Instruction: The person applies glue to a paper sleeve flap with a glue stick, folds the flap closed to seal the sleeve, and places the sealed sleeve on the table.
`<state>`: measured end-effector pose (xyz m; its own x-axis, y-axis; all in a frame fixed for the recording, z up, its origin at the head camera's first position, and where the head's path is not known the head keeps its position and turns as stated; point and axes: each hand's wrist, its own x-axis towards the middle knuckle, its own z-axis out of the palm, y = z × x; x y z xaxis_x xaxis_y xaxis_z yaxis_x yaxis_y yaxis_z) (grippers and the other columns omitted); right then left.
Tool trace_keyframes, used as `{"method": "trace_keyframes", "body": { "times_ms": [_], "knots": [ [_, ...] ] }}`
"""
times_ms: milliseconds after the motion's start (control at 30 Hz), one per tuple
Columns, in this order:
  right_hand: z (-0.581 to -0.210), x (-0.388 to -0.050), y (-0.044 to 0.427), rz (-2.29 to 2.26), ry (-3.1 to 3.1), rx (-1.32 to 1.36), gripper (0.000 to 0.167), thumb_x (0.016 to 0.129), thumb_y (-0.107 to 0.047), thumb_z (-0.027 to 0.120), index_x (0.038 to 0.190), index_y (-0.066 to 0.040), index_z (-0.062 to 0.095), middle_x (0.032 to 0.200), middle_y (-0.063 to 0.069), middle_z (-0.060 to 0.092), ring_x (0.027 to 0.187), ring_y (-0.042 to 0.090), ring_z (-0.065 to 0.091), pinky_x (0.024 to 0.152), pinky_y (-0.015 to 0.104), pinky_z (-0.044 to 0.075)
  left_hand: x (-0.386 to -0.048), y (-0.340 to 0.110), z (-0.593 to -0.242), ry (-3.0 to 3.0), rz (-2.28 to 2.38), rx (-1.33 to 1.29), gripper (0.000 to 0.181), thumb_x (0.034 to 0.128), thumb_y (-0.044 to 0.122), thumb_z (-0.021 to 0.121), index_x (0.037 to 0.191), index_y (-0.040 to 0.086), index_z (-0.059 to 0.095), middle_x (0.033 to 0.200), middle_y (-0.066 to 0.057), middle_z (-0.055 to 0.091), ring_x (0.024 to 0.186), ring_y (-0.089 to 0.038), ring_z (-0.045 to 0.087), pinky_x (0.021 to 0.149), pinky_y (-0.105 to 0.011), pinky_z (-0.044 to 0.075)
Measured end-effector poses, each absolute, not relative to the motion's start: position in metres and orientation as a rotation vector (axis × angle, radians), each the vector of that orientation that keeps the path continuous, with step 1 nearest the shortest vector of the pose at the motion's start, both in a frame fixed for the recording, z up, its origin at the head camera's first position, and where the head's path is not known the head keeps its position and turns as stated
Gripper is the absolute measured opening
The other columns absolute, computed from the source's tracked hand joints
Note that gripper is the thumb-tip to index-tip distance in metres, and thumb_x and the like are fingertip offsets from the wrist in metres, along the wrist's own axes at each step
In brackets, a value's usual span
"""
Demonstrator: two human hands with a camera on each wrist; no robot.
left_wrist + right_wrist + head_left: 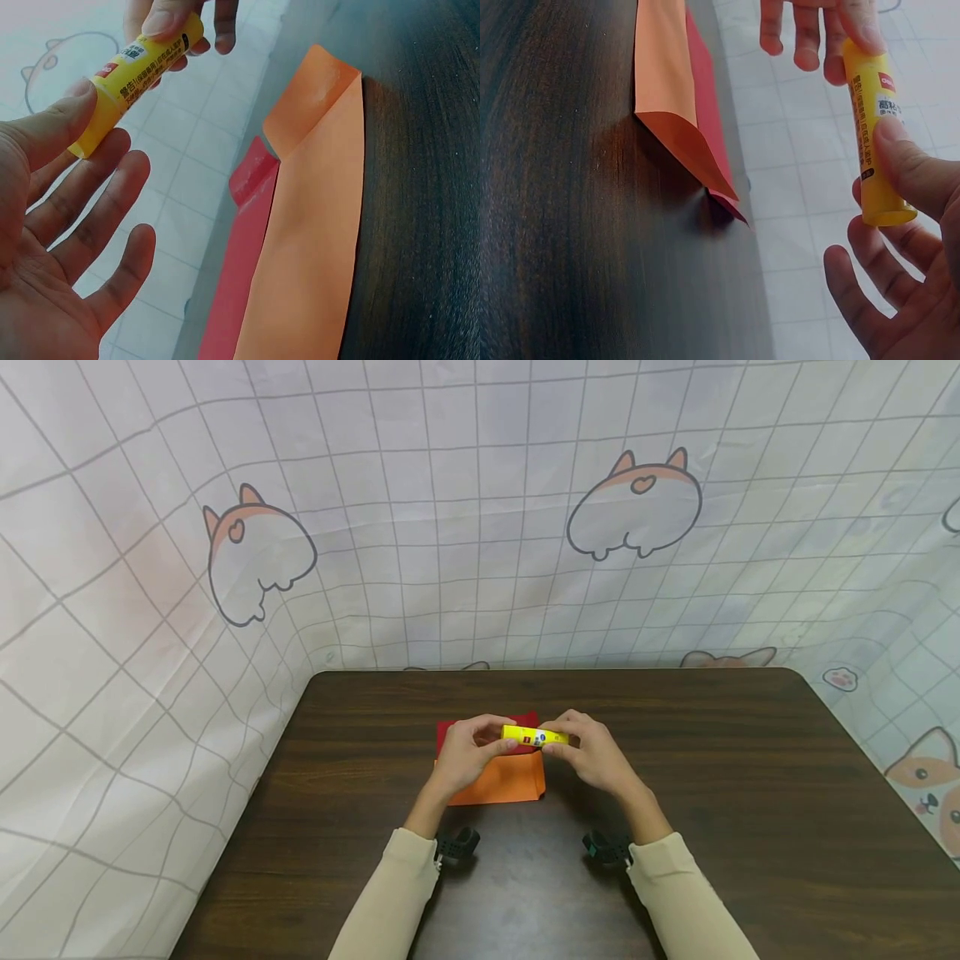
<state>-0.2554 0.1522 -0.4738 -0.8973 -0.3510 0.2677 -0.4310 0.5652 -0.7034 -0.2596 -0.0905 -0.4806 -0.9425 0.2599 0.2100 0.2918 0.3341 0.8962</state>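
A yellow glue stick (534,737) with printed labels is held level above the papers, one end in each hand. My left hand (467,755) pinches its left end between thumb and fingers; in the left wrist view the other fingers of that hand (82,225) spread apart. My right hand (592,753) pinches the right end, thumb across the yellow tube (874,150) in the right wrist view. Beneath lie an orange paper piece (502,779) with folded ends and, behind it, a red paper piece (446,735), partly hidden by my left hand.
The dark wooden table (750,793) reaches well beyond the papers on both sides. A white gridded cloth (450,527) with cartoon animals hangs behind the table and at its sides. Black bands with small devices (459,843) are on both wrists.
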Motion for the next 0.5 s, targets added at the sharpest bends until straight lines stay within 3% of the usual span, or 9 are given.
{"method": "trace_keyframes", "body": {
  "times_ms": [500],
  "knots": [
    [-0.4758, -0.2556, 0.1526, 1.232, -2.693, 0.696, 0.027, 0.091, -0.018, 0.077, 0.118, -0.013, 0.076, 0.101, 0.001, 0.067, 0.078, 0.016, 0.050, 0.068, 0.029, 0.045, -0.2602, -0.0940, -0.4799, -2.548, -1.649, -0.560, 0.027, 0.0882, 0.027, 0.081, 0.114, 0.021, 0.077, 0.100, 0.002, 0.077, 0.086, -0.017, 0.067, 0.078, -0.035, 0.057]
  ]
}}
